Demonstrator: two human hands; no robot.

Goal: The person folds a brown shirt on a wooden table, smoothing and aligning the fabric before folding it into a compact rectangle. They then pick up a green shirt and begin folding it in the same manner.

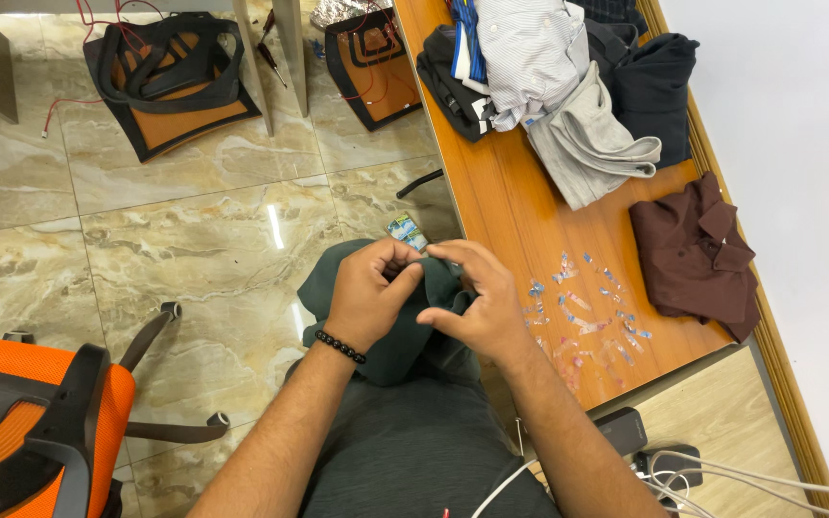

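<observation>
My fingers (397, 257) pinch narrow around a small glossy tag (406, 230) — a stiff card, blue and green, that sticks up just past my left hand (368, 293). My right hand (477, 297) curls beside it, thumb and forefinger bent close over the soft dark-green garment (405, 331) bunched in my lap; whether those fingertips grip the cloth itself I cannot tell. A string of round black beads (340, 346) rings my left wrist.

To my right runs the orange wooden desk (510, 211), smooth and grained. A scatter of tiny torn scraps (587, 312) — shiny, pink, blue and clear — lies on it near my right hand. A folded brown shirt (693, 254) rests beyond them, and a heap of grey, striped and black clothes (558, 86) sits at the far end. The marble tiles (194, 249) below gleam, with an orange mesh chair (31, 422) at my left.
</observation>
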